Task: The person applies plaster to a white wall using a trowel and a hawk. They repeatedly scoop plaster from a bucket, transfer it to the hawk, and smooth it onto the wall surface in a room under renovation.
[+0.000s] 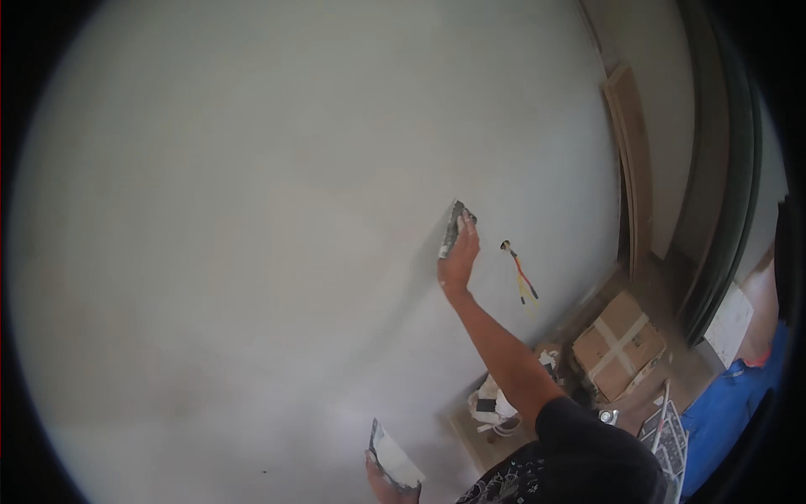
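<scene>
A broad, pale plastered wall [252, 210] fills most of the view. On it, right of the middle, my right hand [458, 262] is closed around a putty knife [452, 228], its blade smeared with white and lying at or close to the surface. Low in the view my left hand [384, 482] grips a wide filling knife [395, 454] loaded with white putty; its handle is hidden. Just right of my right hand, red and yellow wires [522, 273] with dark tips hang from a round hole in the wall.
A taped cardboard box [619, 344] lies below on the right, beside white bags [491, 403] and a metal ladder [667, 437]. Boards [631, 151] lean in the corner, near a dark curved frame [730, 210]. Blue material [726, 412] shows at lower right.
</scene>
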Demonstrator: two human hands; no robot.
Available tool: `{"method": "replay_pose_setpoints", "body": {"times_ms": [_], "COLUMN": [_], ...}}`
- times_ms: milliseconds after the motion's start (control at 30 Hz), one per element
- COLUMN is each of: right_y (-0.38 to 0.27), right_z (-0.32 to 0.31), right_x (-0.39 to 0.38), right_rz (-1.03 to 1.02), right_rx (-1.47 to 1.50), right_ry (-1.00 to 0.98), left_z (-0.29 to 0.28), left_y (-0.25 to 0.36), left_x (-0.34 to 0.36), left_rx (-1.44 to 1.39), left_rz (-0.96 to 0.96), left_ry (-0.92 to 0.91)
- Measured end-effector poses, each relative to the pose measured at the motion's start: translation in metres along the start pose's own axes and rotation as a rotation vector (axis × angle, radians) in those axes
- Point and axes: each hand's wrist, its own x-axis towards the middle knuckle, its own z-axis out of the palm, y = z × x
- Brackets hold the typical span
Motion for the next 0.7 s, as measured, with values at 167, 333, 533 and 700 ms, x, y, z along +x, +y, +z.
{"method": "replay_pose_setpoints", "body": {"times_ms": [167,333,533,700], "right_y": [0.004,0.064,0.248,0.158], "right_z": [-0.007,-0.012,-0.106,-0.051], "right_x": [-0.001,0.189,0.372,0.267], "right_rz": [-0.198,0.028,0.489,-0.140], "right_rx": [0.074,-0.006,-0.025,-0.115], "right_ry": [-0.253,0.097,0.271,0.041], "left_z": [0.031,0.046,0.054,0.082], "left_y": [-0.028,-0.041,-0.050,-0.055], "left_x": [0.032,0.057,0.096,0.116], "left_rx": [-0.915,-0.758,-0.501,-0.611], "left_rz": [-0.376,-0.384,-0.267,-0.271], "left_ry": [-0.106,-0.050,-0.069,-0.093]}}
